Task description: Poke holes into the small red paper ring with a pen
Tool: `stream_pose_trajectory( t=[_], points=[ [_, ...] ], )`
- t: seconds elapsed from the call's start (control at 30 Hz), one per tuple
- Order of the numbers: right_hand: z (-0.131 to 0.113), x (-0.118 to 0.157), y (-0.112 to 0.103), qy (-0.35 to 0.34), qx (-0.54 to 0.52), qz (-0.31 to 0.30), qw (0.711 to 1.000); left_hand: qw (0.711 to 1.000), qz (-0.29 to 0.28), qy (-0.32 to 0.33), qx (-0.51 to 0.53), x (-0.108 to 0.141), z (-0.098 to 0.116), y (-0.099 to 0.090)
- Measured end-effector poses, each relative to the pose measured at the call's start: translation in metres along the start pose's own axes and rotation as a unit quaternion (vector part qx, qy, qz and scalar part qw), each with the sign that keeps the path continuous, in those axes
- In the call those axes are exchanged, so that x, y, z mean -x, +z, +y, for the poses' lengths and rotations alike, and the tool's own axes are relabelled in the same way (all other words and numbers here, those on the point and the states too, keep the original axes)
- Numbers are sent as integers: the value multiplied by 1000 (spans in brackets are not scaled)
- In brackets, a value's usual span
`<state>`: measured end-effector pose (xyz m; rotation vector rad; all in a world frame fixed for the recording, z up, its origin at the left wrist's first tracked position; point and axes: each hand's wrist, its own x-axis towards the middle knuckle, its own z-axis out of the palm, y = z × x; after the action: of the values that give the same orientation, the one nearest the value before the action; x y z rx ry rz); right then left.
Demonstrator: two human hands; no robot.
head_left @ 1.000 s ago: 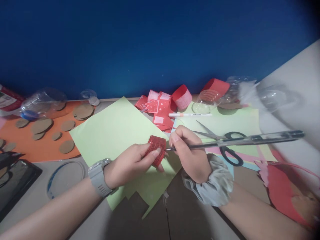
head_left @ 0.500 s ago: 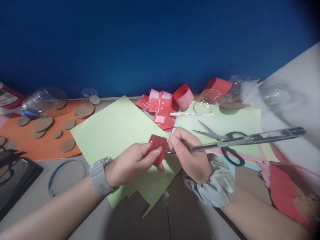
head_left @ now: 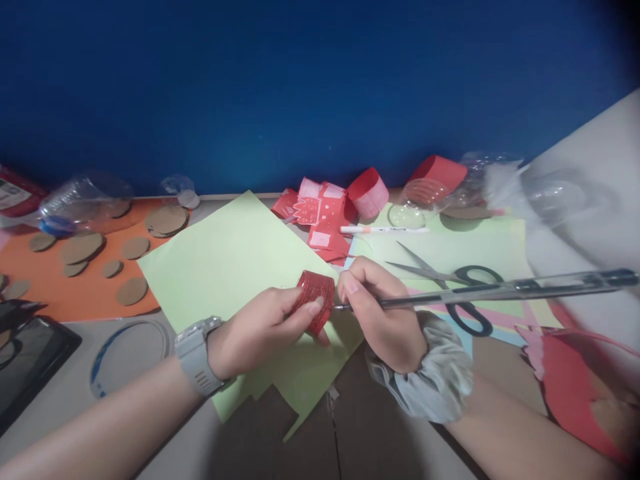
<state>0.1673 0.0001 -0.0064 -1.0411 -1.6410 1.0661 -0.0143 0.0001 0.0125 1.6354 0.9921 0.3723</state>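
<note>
Between the thumb and fingers of my left hand (head_left: 267, 327) is a small red ring of paper or plastic (head_left: 316, 293), its outside covered in fine dark marks. My right hand (head_left: 383, 310) pinches a slim clear-and-dark pen (head_left: 465, 293), whose long barrel points off to the right. The pen's tip meets or nearly meets the ring's right edge; exact contact is hard to see. Beneath both hands lies a light green paper sheet (head_left: 220, 253) with a cut lower edge.
Black-handled scissors (head_left: 447, 280) lie open on coloured sheets at right. Behind are a white marker (head_left: 383, 230), red paper pieces (head_left: 325, 220) and a plastic cup piece (head_left: 425, 197). Cardboard discs (head_left: 83, 248) rest on orange paper (head_left: 30, 287) at left, near a roll of tape (head_left: 129, 360).
The pen's barrel has swung a little, its far end lower and further right. Both hands keep their hold on the ring and the pen. The view has shifted slightly.
</note>
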Motion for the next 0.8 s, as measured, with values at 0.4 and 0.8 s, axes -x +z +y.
stream_pose_trajectory(
  t=[0.4, 0.8],
  points=[
    [2, 2, 0, 19, 15, -14, 1000, 1000, -14, -18, -4, 0, -1, -1],
    [0, 0, 0, 3, 16, -15, 1000, 1000, -12, 20, -5, 4, -1, -2]
  ],
)
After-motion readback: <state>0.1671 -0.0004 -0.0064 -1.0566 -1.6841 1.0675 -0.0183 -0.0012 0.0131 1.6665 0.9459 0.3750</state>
